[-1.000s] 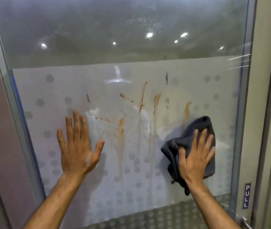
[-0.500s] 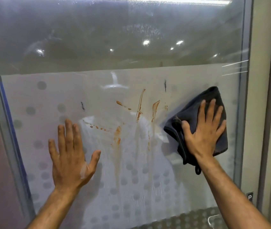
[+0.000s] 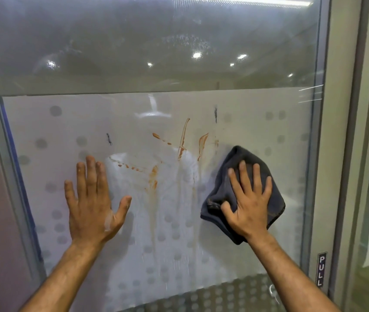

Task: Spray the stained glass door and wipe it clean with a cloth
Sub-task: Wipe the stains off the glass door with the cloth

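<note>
- Frosted, dot-patterned glass door w/ clear upper pane; fills most of the head view.
- Orange-brown streaks and drips on the frosted band, approx. mid-pane, between both hands; pale runs trail down below them.
- Two small dark marks: one upper L of the streaks, one upper R.
- Left hand: flat on the glass, fingers straight and close together, thumb spread out; holds nothing.
- Right hand: fingers spread, pressing a dark grey crumpled cloth against the glass; thumb lies over the cloth's L fold.
- Cloth sits just R of the streaks, near the door's R edge; apart from the left hand.
- Grey metal door frame at R carries a small vertical "PULL" label, lower R.
</note>
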